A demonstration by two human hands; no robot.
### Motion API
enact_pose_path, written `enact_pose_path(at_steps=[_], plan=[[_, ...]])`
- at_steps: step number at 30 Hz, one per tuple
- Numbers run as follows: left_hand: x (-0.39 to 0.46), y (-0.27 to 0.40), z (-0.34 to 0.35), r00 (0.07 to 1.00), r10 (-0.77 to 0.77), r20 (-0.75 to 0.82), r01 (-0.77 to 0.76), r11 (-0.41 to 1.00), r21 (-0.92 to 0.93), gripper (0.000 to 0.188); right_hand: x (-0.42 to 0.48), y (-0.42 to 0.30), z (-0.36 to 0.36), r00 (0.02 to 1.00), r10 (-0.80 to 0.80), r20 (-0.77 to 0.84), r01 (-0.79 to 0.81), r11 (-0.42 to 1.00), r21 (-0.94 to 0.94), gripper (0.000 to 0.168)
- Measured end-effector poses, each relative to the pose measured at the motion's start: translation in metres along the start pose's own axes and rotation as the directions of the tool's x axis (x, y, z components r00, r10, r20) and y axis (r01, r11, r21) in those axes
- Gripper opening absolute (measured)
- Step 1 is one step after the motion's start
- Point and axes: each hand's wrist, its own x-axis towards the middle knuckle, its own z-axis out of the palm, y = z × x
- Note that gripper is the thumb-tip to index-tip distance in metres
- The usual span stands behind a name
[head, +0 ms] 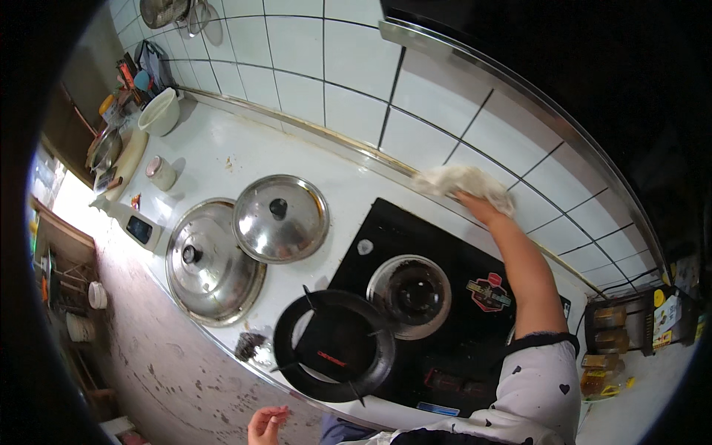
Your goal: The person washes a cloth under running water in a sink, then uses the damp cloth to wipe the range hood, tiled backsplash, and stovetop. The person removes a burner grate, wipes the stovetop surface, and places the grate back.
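Note:
My right hand (477, 207) presses a damp-looking off-white cloth (456, 181) against the white wall tiles, just above the ledge behind the stove; the cloth covers most of its fingers. Under that outstretched arm lies a black glass gas cooktop (384, 233) with a round burner (409, 297). A black pan-support ring (382, 361) with prongs rests tilted over the cooktop's left edge and the counter. My left hand (268, 425) is low at the counter's front edge, loosely curled and holding nothing. Nearest to it are the ring and a dark scouring pad (249, 346).
Two steel lids (281, 233) overlap on the white counter (245, 133). Beyond them stand a jar (161, 173), a white plastic bottle (133, 222) and a pale basin (160, 114). A range hood edge (523, 92) overhangs the wall. Bottles (609, 339) stand at the right.

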Motion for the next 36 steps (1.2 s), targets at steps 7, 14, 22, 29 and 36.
enact_pose_path(at_steps=[7,14,22,29,36], plan=[[-0.014,-0.042,0.045,0.997,0.041,0.066,-0.043,0.998,0.041,0.015,-0.147,0.215,-0.133,0.978,0.188,-0.092,-0.204,0.762,-0.615,0.034],[-0.031,-0.061,0.096,0.988,0.024,0.153,-0.040,0.994,0.103,0.012,-0.212,0.291,-0.198,0.975,0.114,-0.188,-0.219,0.391,-0.894,0.032],[-0.024,-0.058,0.084,0.988,-0.012,0.152,-0.011,0.989,0.146,0.017,-0.103,0.096,-0.132,0.838,-0.543,-0.053,0.166,0.345,-0.924,0.029],[-0.021,-0.039,0.054,0.985,0.002,0.171,-0.010,0.999,0.045,0.020,0.009,-0.075,-0.027,0.946,-0.151,-0.288,0.186,0.977,0.100,0.066],[-0.013,-0.032,0.044,0.992,0.039,0.116,-0.065,0.972,0.228,0.024,-0.031,0.021,-0.057,0.975,-0.183,-0.125,0.134,0.936,-0.325,0.057]])
